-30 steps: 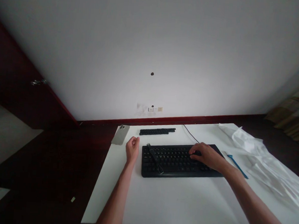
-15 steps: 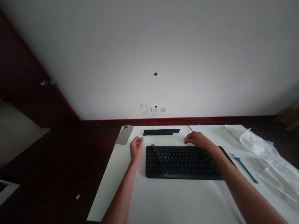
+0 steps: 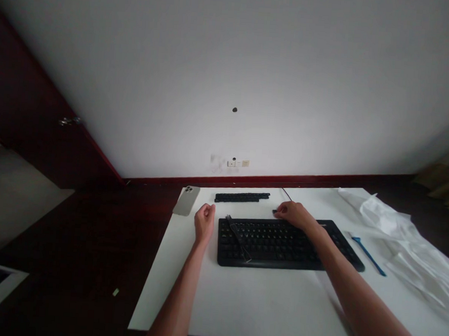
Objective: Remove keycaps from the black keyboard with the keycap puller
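A black keyboard (image 3: 275,265) lies on the white table, with a keycap puller (image 3: 238,237) resting aslant across its left end. My right hand (image 3: 293,214) is above the table just behind the keyboard's far edge, fingers pinched on a small black keycap (image 3: 274,211) at their tips. Beside the keyboard's far left corner, my left hand (image 3: 204,222) is closed, its fingers curled; whether anything is inside is hidden. Rows of black keycaps (image 3: 241,197) lie lined up behind the keyboard, between my two hands.
A phone (image 3: 186,201) lies face down at the table's far left corner. To the right are a blue brush (image 3: 369,257) and a crumpled white plastic bag (image 3: 403,234). A thin cable (image 3: 287,194) runs over the table's far edge (image 3: 314,189).
My right hand has moved slightly left along the keyboard's far edge, towards the rows of keycaps, with the keycap at its fingertips. My left hand has stayed nearly still.
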`<state>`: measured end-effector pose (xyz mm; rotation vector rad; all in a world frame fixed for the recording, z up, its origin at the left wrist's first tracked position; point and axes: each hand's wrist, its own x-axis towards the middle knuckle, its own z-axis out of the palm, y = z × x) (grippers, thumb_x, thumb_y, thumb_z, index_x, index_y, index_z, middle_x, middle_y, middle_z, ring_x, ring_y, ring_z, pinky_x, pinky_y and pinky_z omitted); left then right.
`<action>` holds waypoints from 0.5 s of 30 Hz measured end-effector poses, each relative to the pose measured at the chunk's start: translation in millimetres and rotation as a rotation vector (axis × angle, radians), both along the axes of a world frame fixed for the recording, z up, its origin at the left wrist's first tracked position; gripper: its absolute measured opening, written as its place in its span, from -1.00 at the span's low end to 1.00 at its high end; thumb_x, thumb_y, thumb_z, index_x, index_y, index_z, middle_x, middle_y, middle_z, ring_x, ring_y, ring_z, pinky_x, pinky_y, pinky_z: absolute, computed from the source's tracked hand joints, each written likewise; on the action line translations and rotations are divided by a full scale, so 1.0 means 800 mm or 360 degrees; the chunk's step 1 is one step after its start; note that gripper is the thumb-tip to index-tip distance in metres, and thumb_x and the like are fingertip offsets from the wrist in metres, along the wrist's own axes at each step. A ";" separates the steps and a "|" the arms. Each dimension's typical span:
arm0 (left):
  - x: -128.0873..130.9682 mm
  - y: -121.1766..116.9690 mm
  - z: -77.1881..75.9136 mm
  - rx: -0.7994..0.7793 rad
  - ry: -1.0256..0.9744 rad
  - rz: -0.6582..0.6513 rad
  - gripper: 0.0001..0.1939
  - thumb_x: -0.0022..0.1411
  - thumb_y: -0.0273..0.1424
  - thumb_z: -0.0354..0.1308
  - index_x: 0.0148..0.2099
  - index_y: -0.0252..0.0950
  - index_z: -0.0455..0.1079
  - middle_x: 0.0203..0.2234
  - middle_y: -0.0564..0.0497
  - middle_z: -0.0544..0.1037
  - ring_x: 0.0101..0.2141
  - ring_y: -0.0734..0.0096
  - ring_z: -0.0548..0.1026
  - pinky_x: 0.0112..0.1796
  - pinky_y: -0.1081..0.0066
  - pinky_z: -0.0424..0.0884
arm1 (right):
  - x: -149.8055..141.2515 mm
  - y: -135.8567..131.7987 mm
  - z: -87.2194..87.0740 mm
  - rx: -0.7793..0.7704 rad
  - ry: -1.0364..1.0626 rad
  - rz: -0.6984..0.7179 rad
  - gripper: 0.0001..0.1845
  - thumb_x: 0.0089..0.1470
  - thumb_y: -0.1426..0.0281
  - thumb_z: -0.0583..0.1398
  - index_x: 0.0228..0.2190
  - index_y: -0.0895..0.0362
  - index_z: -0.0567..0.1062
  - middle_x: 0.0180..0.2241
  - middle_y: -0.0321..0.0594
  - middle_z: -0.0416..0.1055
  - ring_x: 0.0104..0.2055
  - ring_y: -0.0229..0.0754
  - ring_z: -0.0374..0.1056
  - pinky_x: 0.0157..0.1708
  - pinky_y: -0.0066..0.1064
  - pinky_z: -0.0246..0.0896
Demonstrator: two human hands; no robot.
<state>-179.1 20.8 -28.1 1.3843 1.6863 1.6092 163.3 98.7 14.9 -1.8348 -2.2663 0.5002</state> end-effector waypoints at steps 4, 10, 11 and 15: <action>-0.001 0.000 0.000 -0.0003 -0.0003 0.0012 -0.54 0.34 -0.09 0.11 -0.50 -0.23 0.11 -0.61 0.17 0.08 -0.53 0.46 0.11 -0.45 0.44 0.04 | -0.021 0.013 -0.005 0.0053 -0.0001 -0.0012 -0.82 0.13 0.31 0.31 -0.28 0.13 0.69 -0.27 -0.09 0.67 -0.18 -0.02 0.57 -0.15 -0.36 0.34; -0.001 0.001 0.000 0.0005 -0.0019 -0.0007 -0.53 0.34 -0.06 0.11 -0.49 -0.23 0.13 -0.62 0.17 0.07 -0.53 0.46 0.11 -0.46 0.44 0.04 | -0.049 0.032 -0.008 0.0115 0.0005 -0.0075 -0.82 0.13 0.32 0.31 -0.27 0.12 0.70 -0.26 -0.10 0.67 -0.16 -0.03 0.57 -0.13 -0.37 0.35; 0.000 0.001 0.001 0.0007 -0.0024 -0.0006 -0.53 0.34 -0.06 0.11 -0.49 -0.23 0.12 -0.62 0.17 0.07 -0.53 0.46 0.11 -0.46 0.44 0.04 | -0.052 0.034 -0.008 0.0122 0.0007 -0.0084 -0.83 0.13 0.32 0.31 -0.28 0.11 0.70 -0.27 -0.10 0.67 -0.16 -0.03 0.57 -0.12 -0.37 0.35; 0.001 0.001 0.003 0.0005 -0.0031 0.0001 -0.53 0.33 -0.08 0.11 -0.50 -0.23 0.11 -0.62 0.16 0.10 -0.53 0.46 0.13 -0.46 0.45 0.05 | -0.060 0.037 -0.010 0.0140 0.0003 -0.0111 -0.82 0.15 0.32 0.28 -0.28 0.10 0.71 -0.26 -0.10 0.67 -0.16 -0.04 0.57 -0.13 -0.38 0.35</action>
